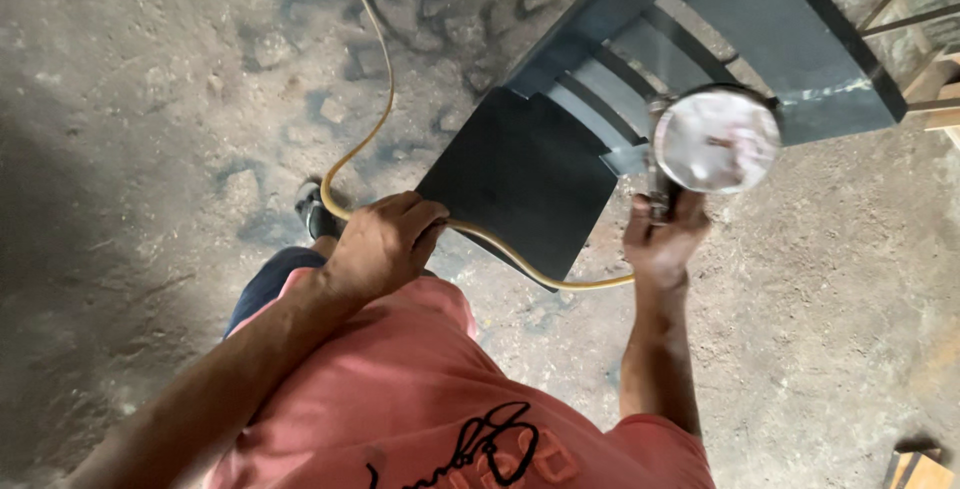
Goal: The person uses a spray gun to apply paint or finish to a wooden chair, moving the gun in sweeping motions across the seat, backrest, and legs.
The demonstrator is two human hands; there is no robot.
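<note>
The chair point(620, 99) is dark blue-grey, its seat nearly black; the hose point(365, 139) yellow; the spray gun's cup point(716, 139) whitish — perhaps paint-smeared; the shirt point(400, 389) coral-pink, black lettering.

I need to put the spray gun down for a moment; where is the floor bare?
Bare floor lies left of the hose, and more right of the right hand. Around the chair, the hose and left hand crowd it.

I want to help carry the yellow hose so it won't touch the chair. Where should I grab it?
Probably best on the free loop of the yellow hose lying on the floor, coming from the left side, away from the dark chair. There it lies bare with nothing over it. Nearer in, the left hand already grips it, and the far end runs to the spray gun in the right hand.
</note>
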